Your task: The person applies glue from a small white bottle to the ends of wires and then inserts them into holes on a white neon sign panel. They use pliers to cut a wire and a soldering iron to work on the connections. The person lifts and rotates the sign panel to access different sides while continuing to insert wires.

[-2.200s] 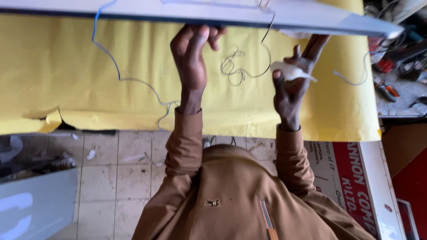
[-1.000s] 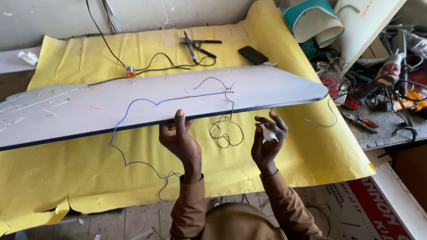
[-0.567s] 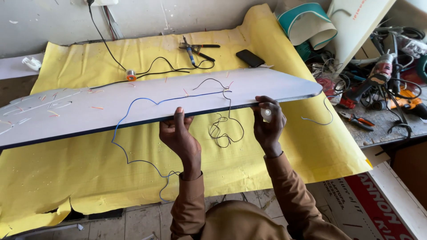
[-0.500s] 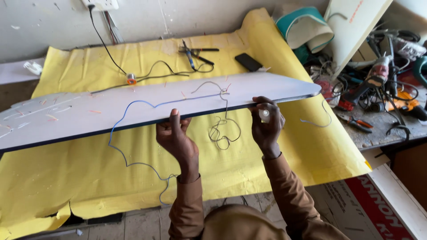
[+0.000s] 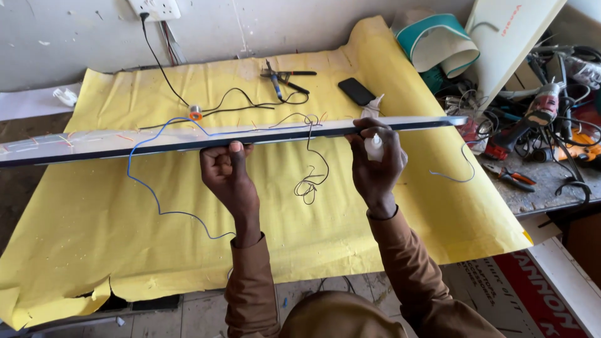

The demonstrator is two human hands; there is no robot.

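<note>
A long white panel [image 5: 125,141] with a dark rim lies nearly edge-on across the yellow sheet [image 5: 94,238]. My left hand [image 5: 226,175] grips its near edge at the middle. My right hand [image 5: 375,164] grips the edge further right and also holds a small white bottle [image 5: 374,143] against it. A blue wire [image 5: 143,188] and a thin dark wire [image 5: 308,181] hang from the panel over the sheet.
Pliers [image 5: 282,77], a black phone [image 5: 357,91] and a black cable [image 5: 169,81] to a wall socket [image 5: 154,7] lie at the back. Power tools and hand tools [image 5: 532,125] crowd the bench at right. A teal roll [image 5: 438,44] stands behind.
The panel has tilted from its broad face toward edge-on and sits lower over the sheet. My right hand has closed on its edge with the small bottle.
</note>
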